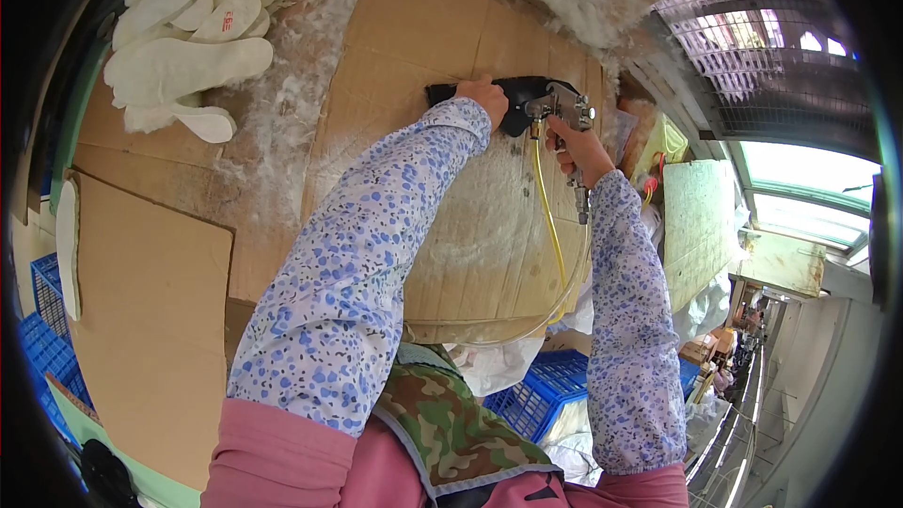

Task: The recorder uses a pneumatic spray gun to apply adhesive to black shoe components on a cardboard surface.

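My left hand (483,98) is closed on a flat black piece (523,92), which looks like an insole or shoe part, over the cardboard sheet (470,235). In my right hand (587,152) is a metal spray gun (567,101), gripped by its handle. The gun's head is beside the right end of the black piece; I cannot tell whether they touch. A yellow hose (543,190) and a clear tube hang from the gun toward my body. Part of the black piece is hidden under my left fingers.
A heap of cream-white insoles (198,56) lies at the far left, amid white fluff on the work surface. A brown board (150,320) lies at left, near blue crates (47,357). Another blue crate (538,393) stands below the table's near edge. A slotted metal grille (752,38) borders the far right.
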`<state>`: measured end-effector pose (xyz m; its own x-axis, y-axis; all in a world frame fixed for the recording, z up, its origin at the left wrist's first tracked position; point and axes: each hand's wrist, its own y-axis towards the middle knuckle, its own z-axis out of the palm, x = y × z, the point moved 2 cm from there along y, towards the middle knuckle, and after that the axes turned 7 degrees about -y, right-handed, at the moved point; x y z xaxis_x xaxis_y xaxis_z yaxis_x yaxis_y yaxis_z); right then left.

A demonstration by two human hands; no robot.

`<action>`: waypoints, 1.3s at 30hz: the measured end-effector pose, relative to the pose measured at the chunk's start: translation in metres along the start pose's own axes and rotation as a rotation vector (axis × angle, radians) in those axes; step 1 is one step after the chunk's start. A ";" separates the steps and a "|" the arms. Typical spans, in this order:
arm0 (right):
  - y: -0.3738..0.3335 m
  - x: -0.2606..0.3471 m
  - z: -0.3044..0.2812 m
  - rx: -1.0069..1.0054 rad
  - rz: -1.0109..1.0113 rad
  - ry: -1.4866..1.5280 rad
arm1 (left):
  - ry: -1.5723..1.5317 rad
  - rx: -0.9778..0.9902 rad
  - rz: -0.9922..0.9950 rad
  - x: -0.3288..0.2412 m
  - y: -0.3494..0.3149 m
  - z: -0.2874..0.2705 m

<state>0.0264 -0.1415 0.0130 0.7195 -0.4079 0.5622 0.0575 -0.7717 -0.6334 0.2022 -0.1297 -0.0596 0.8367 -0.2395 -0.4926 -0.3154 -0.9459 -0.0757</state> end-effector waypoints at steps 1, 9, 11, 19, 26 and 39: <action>0.000 0.000 0.000 -0.004 -0.003 -0.008 | 0.003 0.001 -0.001 0.000 0.000 0.000; -0.001 0.000 0.000 -0.007 0.008 0.009 | 0.010 0.002 0.004 -0.001 0.000 0.000; 0.000 0.000 0.000 -0.011 0.011 0.012 | 0.009 0.002 0.004 0.000 0.000 0.000; 0.000 -0.001 0.001 -0.002 0.007 -0.009 | 0.033 0.041 0.008 0.000 0.001 -0.001; -0.001 -0.002 0.000 -0.006 0.002 -0.015 | 0.039 0.043 0.001 -0.002 0.001 -0.002; -0.001 0.000 0.000 0.002 0.012 0.000 | 0.028 0.019 0.001 0.000 0.001 -0.002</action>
<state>0.0265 -0.1407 0.0137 0.7203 -0.4172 0.5543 0.0504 -0.7654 -0.6416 0.2025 -0.1315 -0.0577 0.8484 -0.2464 -0.4685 -0.3244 -0.9414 -0.0923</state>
